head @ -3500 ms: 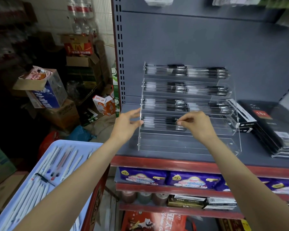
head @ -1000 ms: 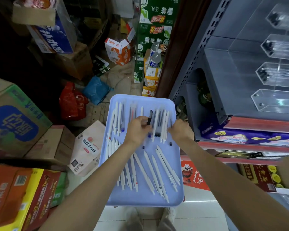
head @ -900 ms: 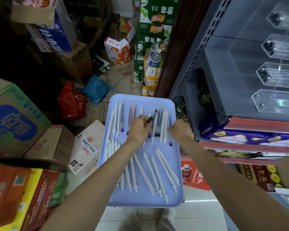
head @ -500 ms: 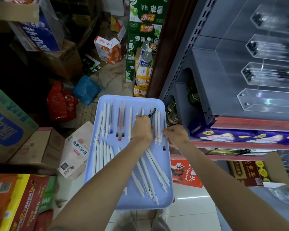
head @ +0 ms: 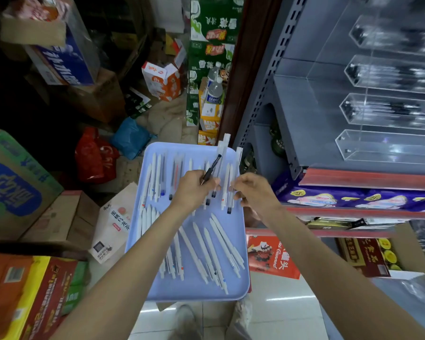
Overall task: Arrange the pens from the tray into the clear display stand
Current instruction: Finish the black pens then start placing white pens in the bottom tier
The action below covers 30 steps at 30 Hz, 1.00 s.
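Note:
A pale blue tray [head: 189, 292] lies below me with several white pens [head: 198, 251] spread across it. My left hand [head: 194, 187] grips a bundle of pens: one black pen [head: 211, 169] and a few white ones [head: 222, 153] that stick out past the tray's far edge. My right hand [head: 252, 190] hovers just right of the bundle, its fingertips pinching the white pens there. The clear display stand [head: 388, 111] sits on the grey shelf at upper right, its upper tiers holding dark pens and its lowest tier bare.
The grey shelf's red front edge [head: 368, 180] runs right of the tray. Cardboard boxes [head: 15, 182], red and blue bags and green cartons [head: 211, 45] crowd the floor at left and behind. Packaged goods fill the lower shelves [head: 353, 200].
I turned from the stand down to the tray. My left hand picked up the black pen, then gathered white pens and lifted the bundle; my right hand came in beside it.

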Tool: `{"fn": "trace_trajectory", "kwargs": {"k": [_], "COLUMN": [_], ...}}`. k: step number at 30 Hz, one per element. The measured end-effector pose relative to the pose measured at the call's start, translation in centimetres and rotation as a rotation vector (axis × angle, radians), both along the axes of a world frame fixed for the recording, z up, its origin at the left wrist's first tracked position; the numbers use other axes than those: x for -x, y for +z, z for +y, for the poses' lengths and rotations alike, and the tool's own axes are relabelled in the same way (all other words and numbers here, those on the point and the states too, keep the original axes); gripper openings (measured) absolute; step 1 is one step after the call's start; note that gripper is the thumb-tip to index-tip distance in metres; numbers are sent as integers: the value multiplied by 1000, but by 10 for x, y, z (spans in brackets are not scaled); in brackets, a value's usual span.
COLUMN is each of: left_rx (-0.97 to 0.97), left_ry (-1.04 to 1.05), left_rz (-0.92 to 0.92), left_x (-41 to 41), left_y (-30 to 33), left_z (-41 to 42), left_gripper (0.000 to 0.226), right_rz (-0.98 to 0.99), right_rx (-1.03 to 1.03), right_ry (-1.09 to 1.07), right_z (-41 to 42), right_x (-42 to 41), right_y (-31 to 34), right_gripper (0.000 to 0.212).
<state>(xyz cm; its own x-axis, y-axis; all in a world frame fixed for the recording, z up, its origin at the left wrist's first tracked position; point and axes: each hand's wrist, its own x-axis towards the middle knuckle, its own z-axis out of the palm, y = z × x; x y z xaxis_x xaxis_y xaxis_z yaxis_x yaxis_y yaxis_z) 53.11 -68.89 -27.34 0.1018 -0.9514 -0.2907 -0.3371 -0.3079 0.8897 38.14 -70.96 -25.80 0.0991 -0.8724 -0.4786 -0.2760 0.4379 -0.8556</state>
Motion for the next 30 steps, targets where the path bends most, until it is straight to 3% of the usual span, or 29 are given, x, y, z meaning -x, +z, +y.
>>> {"fn": "trace_trajectory", "kwargs": {"k": [5,9,12,21,30], "left_rx": [139,223,250,431,514], "left_ry": [-78,-122,-192,-394,-261], "left_rz": [113,37,16,-41,-134], "left_x": [-9,-1,19,140,284], "left_y": [56,87,108,151,170], "left_z": [16,14,7,-25,-82], "left_gripper": [13,27,21,13,11], "right_rz": [-168,-225,-330,-532,-527], "right_rx": [219,348,378,484,583], "right_ry": [19,26,-23,-137,-149], "right_z": [8,12,13,-6,-67], "right_x": [-10,4,30,168,341], "right_y": [59,101,126,156,173], "right_gripper": [13,17,15,12,12]}}
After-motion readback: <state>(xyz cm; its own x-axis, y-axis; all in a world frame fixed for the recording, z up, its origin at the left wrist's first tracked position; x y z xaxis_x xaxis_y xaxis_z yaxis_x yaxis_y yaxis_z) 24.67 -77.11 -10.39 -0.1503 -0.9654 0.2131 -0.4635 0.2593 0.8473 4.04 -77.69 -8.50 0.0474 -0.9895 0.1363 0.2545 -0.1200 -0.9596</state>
